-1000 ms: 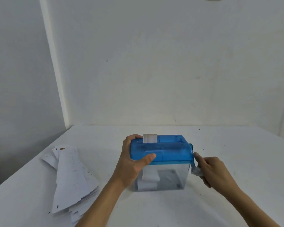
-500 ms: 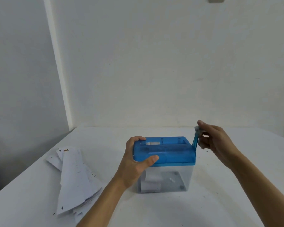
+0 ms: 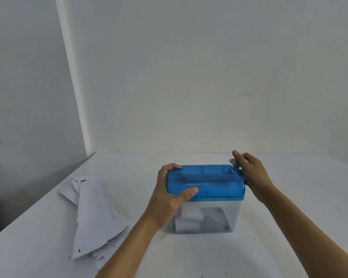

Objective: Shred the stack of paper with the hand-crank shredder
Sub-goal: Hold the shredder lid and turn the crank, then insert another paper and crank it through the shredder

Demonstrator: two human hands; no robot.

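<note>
The shredder (image 3: 209,197) is steadied on the worktop (image 3: 289,227) by the left hand (image 3: 167,197), its grip clamped on the blue lid (image 3: 215,186). The crank (image 3: 237,169) is pinched by the right hand (image 3: 251,173), apparently near the top of its turn. The stub seen in the slot (image 3: 205,175) a second ago has been drawn through; curled paper (image 3: 190,219) lies in the bin (image 3: 229,213). The stack of paper (image 3: 96,213) remains left of the shredder, awaiting feeding.
</note>
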